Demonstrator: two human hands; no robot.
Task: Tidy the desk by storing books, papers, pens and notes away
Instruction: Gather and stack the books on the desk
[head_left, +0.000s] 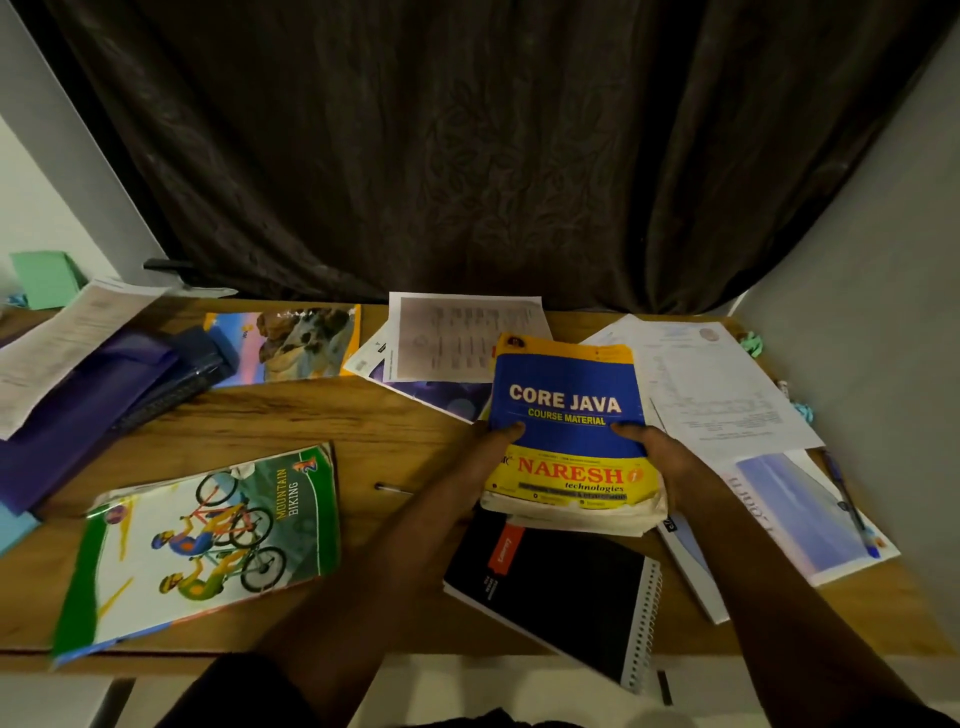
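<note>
A dark brown curtain (467, 156) with a faint leaf pattern hung well beyond the fingers (506, 432) and filled most of the view above them. Far to the left of the fingers and further back, a pale green box (44, 278) stood against a pale wall (31, 197). Between that box and the curtain lay a short black bar-like object (167, 265); what it was could not be told. To the right of the fingers rose a plain grey wall (872, 260), with small crumpled mint-green bits (752, 343) at its foot.
</note>
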